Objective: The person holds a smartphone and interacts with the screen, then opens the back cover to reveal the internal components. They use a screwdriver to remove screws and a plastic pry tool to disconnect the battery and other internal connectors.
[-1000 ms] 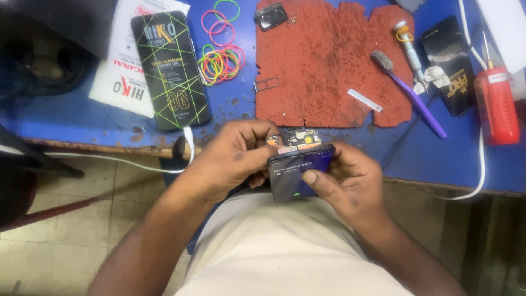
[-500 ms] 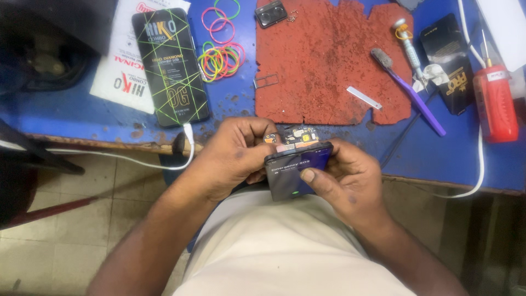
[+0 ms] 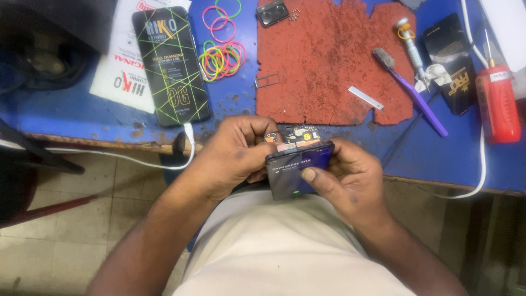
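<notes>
Both of my hands hold a small opened phone [image 3: 296,167] just in front of the blue table's edge [image 3: 438,175]. Its lit screen faces up toward me and bare circuit parts [image 3: 298,134] show at its far end. My left hand [image 3: 233,156] grips the phone's left side, fingers curled over the top corner. My right hand [image 3: 345,178] clasps the right side, with the thumb pressed flat on the screen glass.
A worn red mat [image 3: 329,60] lies on the table with a small metal strip [image 3: 366,97] and a dark square part [image 3: 272,12]. Left of it are coloured rubber bands [image 3: 219,55] and a black phone-screen box [image 3: 171,64]. A purple brush [image 3: 411,93] and red tool [image 3: 497,104] lie right.
The phone and both hands have stayed in nearly the same place; my fingers shifted only slightly on the phone.
</notes>
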